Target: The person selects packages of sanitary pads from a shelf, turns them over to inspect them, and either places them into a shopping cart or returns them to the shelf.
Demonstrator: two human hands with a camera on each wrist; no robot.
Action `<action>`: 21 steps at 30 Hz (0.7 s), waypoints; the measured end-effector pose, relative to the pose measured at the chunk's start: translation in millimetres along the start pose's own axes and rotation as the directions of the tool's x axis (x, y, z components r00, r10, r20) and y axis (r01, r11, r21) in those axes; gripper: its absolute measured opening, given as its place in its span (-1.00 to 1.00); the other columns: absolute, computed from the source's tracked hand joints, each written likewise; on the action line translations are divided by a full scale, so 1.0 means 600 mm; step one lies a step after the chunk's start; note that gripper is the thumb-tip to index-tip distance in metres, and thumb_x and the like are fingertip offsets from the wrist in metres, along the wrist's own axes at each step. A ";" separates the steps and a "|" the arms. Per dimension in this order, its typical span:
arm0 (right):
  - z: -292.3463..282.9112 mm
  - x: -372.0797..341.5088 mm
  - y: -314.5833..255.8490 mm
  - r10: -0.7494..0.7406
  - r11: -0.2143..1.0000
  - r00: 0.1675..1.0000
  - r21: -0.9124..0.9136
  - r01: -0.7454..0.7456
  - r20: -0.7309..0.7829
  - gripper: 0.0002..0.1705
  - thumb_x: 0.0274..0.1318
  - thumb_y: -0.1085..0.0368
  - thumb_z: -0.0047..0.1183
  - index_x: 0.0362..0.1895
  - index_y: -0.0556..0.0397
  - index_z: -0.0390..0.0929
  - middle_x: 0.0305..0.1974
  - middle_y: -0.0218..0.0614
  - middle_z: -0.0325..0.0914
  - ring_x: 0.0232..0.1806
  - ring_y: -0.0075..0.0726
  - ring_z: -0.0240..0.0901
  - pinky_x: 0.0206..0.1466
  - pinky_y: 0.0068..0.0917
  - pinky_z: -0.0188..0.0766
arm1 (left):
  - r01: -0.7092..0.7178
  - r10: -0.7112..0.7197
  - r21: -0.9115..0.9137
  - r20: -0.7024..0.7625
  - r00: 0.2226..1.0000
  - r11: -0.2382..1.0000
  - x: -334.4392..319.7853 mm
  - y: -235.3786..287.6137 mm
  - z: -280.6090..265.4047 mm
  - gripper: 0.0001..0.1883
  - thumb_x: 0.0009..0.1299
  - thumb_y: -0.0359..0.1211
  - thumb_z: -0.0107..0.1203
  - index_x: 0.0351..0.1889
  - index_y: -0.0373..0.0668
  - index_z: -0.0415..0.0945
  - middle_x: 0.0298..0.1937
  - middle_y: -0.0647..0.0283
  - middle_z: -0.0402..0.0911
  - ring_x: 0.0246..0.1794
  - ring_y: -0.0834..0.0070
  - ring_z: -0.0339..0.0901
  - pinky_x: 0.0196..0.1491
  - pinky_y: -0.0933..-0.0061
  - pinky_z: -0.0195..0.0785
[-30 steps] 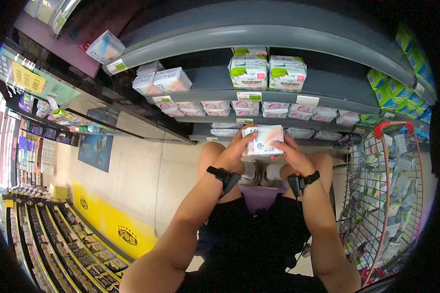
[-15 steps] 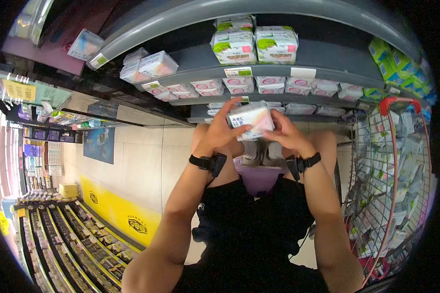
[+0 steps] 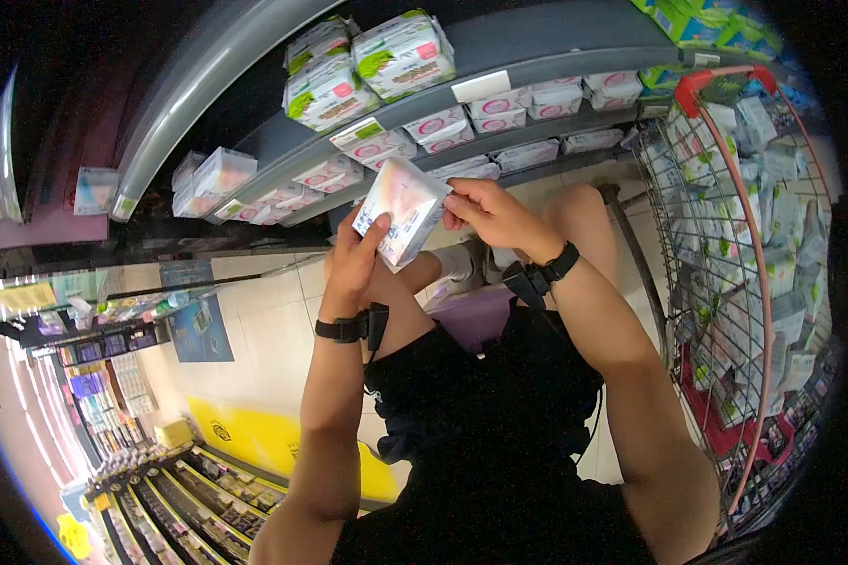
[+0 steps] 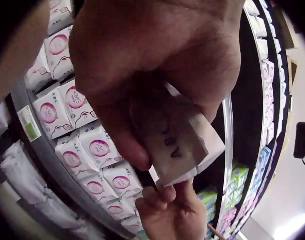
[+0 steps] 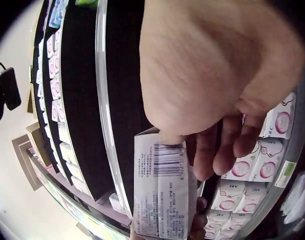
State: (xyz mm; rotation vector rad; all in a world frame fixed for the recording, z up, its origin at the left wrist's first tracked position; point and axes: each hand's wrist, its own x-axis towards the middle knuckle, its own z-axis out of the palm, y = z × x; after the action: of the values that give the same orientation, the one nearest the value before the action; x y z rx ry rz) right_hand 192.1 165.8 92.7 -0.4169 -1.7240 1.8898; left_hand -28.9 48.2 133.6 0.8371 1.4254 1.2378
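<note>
A white package with pastel print (image 3: 400, 207) is held tilted above the person's knees. The left hand (image 3: 353, 259) grips its lower left side, thumb on the front face. At its right edge the right hand (image 3: 495, 215) pinches it between thumb and fingers. The left wrist view has the package's lettered end (image 4: 175, 145) between thumb and fingers of the left hand (image 4: 157, 60), the other hand below. In the right wrist view, a barcode side of the package (image 5: 162, 185) faces the camera under the right hand (image 5: 212, 65).
A wire cart (image 3: 758, 282) full of packages stands at the right. Shelves hold green-and-white packs (image 3: 405, 55), pink-circled packs (image 3: 438, 127) and two or more pastel packs (image 3: 224, 172) at the left. A purple stool (image 3: 471, 320) is between the legs.
The view has turned toward the left, and both hands have shifted left with the package. The package is now tilted, its corner pointing up, the left hand lower on it.
</note>
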 end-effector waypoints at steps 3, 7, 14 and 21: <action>0.001 -0.001 0.002 0.026 0.992 1.000 0.124 -0.024 -0.011 -0.71 0.48 0.20 -0.19 -0.19 0.15 0.46 -0.40 -0.43 0.51 -0.38 -0.59 0.40 -0.24 -0.56 0.39 | -0.003 0.003 0.036 0.002 1.000 0.999 -0.006 0.008 0.009 -0.45 0.40 -0.26 0.23 0.25 -0.38 0.38 0.05 0.19 0.59 0.03 0.51 0.49 0.13 0.48 0.32; 0.001 0.002 0.002 0.064 0.964 0.997 0.260 -0.053 -0.035 -0.75 0.45 0.19 -0.19 -0.18 0.09 0.45 -0.45 -0.46 0.46 -0.42 -0.57 0.37 -0.31 -0.54 0.36 | -0.134 0.114 0.182 0.117 0.987 0.974 -0.019 0.021 0.030 -0.36 0.29 -0.39 0.34 0.29 -0.29 0.29 0.13 0.23 0.52 0.12 0.49 0.45 0.20 0.44 0.30; -0.004 -0.007 -0.009 -0.009 0.963 0.999 0.270 -0.002 0.040 -0.66 0.27 0.31 -0.14 0.10 0.04 0.46 -0.04 -0.36 0.48 0.01 -0.47 0.37 0.06 -0.47 0.33 | -0.165 0.122 0.316 0.151 0.981 0.934 -0.046 0.031 0.072 -0.30 0.15 -0.46 0.44 0.24 -0.23 0.30 0.12 0.24 0.50 0.14 0.48 0.44 0.23 0.40 0.29; -0.005 -0.009 -0.016 -0.108 0.946 0.973 0.323 0.037 0.205 -0.42 0.17 0.33 -0.06 0.33 0.02 0.35 0.27 -0.32 0.35 0.34 -0.36 0.19 0.39 -0.36 0.11 | -0.523 0.459 0.589 0.270 0.846 0.617 -0.039 0.040 0.075 -0.36 0.07 -0.54 0.32 0.17 -0.23 0.37 0.08 0.09 0.47 0.14 0.21 0.46 0.21 0.30 0.29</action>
State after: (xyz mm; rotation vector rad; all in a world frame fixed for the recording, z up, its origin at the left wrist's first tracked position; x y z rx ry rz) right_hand 200.0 165.7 101.3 -0.0191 -1.5018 2.1760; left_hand 17.0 43.0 165.0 1.8552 1.6232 1.0563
